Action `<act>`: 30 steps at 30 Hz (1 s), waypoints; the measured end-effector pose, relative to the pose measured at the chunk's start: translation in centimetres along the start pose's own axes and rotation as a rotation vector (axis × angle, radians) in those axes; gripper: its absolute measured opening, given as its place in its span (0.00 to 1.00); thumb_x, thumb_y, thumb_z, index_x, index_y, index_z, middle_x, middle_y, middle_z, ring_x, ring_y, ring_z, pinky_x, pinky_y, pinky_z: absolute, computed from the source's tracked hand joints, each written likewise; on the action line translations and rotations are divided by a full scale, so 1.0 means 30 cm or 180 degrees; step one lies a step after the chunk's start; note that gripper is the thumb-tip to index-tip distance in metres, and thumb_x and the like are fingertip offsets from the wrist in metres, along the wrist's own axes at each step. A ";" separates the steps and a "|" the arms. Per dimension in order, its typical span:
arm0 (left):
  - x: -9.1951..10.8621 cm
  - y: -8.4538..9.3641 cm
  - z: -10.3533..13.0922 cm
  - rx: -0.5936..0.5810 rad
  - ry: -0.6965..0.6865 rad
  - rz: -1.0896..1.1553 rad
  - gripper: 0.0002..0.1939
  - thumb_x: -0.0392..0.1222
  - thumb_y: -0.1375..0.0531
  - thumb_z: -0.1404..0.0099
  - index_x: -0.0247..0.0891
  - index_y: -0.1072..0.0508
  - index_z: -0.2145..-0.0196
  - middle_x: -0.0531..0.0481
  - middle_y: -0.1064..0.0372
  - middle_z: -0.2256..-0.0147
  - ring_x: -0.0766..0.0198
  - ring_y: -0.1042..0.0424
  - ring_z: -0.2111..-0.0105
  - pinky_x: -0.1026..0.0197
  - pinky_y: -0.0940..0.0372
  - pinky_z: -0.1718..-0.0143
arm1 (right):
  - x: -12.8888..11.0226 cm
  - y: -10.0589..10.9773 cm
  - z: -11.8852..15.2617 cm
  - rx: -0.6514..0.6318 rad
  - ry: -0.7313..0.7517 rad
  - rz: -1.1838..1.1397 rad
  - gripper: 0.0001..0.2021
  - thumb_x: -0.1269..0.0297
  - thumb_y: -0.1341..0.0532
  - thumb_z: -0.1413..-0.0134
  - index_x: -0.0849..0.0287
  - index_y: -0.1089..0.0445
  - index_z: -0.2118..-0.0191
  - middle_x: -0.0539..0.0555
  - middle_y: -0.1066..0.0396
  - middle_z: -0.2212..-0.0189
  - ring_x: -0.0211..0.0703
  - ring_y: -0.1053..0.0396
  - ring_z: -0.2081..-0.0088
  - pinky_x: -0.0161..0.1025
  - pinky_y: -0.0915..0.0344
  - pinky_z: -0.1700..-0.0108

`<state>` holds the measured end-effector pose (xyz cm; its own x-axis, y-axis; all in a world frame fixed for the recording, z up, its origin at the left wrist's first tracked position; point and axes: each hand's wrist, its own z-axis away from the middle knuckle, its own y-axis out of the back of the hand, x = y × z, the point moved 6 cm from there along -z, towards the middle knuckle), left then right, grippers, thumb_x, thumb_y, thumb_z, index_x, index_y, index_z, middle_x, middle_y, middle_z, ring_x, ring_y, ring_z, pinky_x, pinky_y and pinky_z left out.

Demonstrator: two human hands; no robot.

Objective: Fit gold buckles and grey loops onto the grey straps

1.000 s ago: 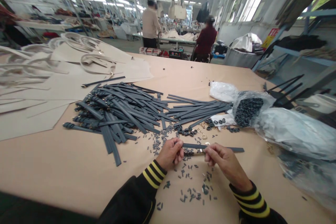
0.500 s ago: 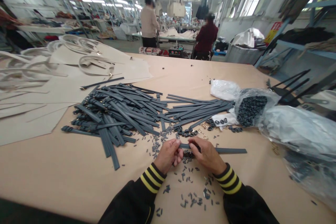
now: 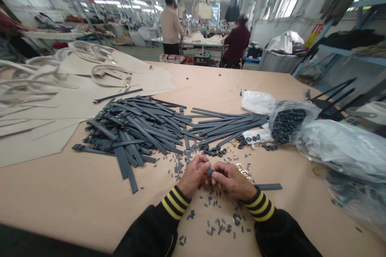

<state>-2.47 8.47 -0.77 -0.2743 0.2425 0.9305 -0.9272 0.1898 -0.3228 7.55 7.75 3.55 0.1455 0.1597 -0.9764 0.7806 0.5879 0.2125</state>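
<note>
My left hand [image 3: 194, 176] and my right hand [image 3: 233, 181] meet above the near part of the table, both closed with fingertips pinched together. Between them is the end of a dark grey strap [image 3: 268, 186], whose free tail comes out to the right past my right wrist. A small dark piece shows at the fingertips; whether it is a loop or the folded strap end, I cannot tell. Small dark cut bits [image 3: 221, 227] lie scattered below the hands. Gold rectangular buckles [image 3: 243, 170] lie just beyond my right hand, and dark loops [image 3: 215, 151] sit behind.
Buckled dark straps [image 3: 135, 122] form a big pile at left centre, with plain straps [image 3: 229, 124] right of it. Beige bag panels [image 3: 60, 106] cover the far left. Plastic bags [image 3: 343, 144], one holding dark loops [image 3: 288, 124], stand right. Two people work beyond the table.
My hands have turned inward and drawn closer together around the strap end. The strap's tail has swung slightly toward me, and gold buckles now show beside my right hand.
</note>
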 end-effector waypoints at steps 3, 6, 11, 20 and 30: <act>0.040 0.014 0.007 0.0305 -0.0474 -0.0634 0.12 0.48 0.44 0.44 0.36 0.39 0.69 0.52 0.38 0.70 0.68 0.34 0.73 0.66 0.36 0.76 | 0.024 0.005 0.002 0.0058 -0.0111 -0.0092 0.07 0.65 0.48 0.46 0.61 0.37 0.71 0.47 0.36 0.79 0.30 0.42 0.81 0.28 0.43 0.77; 0.087 0.012 0.030 0.0585 -0.1129 -0.1731 0.09 0.44 0.48 0.41 0.36 0.36 0.73 0.50 0.38 0.70 0.65 0.36 0.69 0.62 0.37 0.67 | 0.041 0.018 0.000 0.0183 -0.0173 -0.0032 0.08 0.64 0.48 0.45 0.62 0.37 0.71 0.48 0.34 0.78 0.30 0.41 0.81 0.29 0.43 0.77; 0.086 -0.034 0.051 0.0277 -0.1406 -0.2365 0.08 0.42 0.49 0.39 0.36 0.34 0.67 0.48 0.35 0.67 0.65 0.35 0.68 0.62 0.39 0.66 | 0.053 0.036 -0.004 0.0363 -0.0237 0.0197 0.08 0.64 0.47 0.46 0.62 0.35 0.69 0.46 0.36 0.80 0.30 0.41 0.81 0.28 0.43 0.77; 0.081 0.048 0.041 0.1096 -0.0978 -0.1724 0.09 0.42 0.51 0.38 0.38 0.37 0.62 0.53 0.38 0.73 0.69 0.37 0.79 0.65 0.38 0.75 | 0.032 0.035 0.004 0.0249 -0.0335 -0.0140 0.09 0.63 0.49 0.45 0.63 0.35 0.67 0.49 0.33 0.76 0.29 0.43 0.81 0.28 0.43 0.77; 0.026 0.039 0.014 0.0667 -0.0233 -0.0925 0.11 0.47 0.46 0.43 0.36 0.39 0.69 0.58 0.38 0.82 0.74 0.42 0.87 0.72 0.47 0.87 | 0.045 0.031 0.001 0.0039 -0.0428 -0.0183 0.13 0.64 0.50 0.46 0.63 0.32 0.61 0.50 0.31 0.74 0.29 0.43 0.82 0.28 0.44 0.78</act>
<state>-3.87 8.48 -0.36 -0.0022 0.1369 0.9906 -0.9992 0.0399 -0.0078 8.50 8.49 2.43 0.1799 0.0180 -0.9835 0.7972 0.5831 0.1565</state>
